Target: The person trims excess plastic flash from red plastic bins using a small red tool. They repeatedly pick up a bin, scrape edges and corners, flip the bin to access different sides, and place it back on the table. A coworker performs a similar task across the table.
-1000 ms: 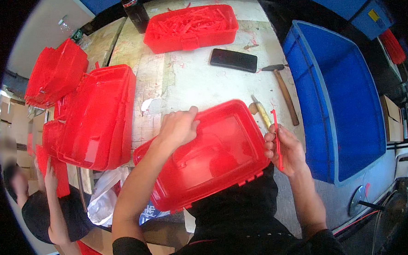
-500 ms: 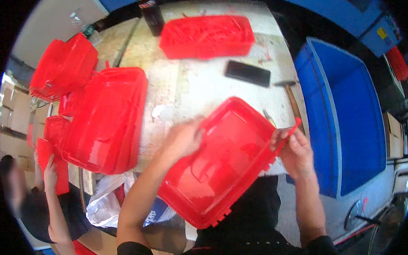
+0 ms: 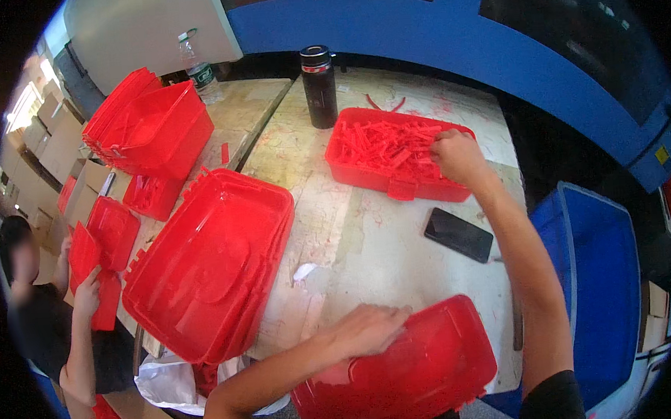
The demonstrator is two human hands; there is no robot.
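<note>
My left hand (image 3: 374, 330) is closed on the far edge of a red plastic lid (image 3: 427, 356), which is tilted in front of me, its near end cut off by the lower edge. With my right arm stretched forward, my right hand (image 3: 455, 155) is at the right end of a red bin (image 3: 380, 183). The fingers of that hand are bent together down among many loose red plastic strips (image 3: 381, 142); whether a strip is between them is hidden.
To the left are stacked red lids (image 3: 210, 269) and red boxes (image 3: 153, 135). A black flask (image 3: 318, 89), a phone (image 3: 458, 235) and a plastic bottle (image 3: 199, 69) stand or lie around the bin. Right of the table is a blue crate (image 3: 601, 286). A co-worker (image 3: 76, 329) handles red parts at left.
My right hand has left the lid's right edge, where it held a red strip, and reached forward into the bin. The lid is tilted differently in my left hand. The view has shifted.
</note>
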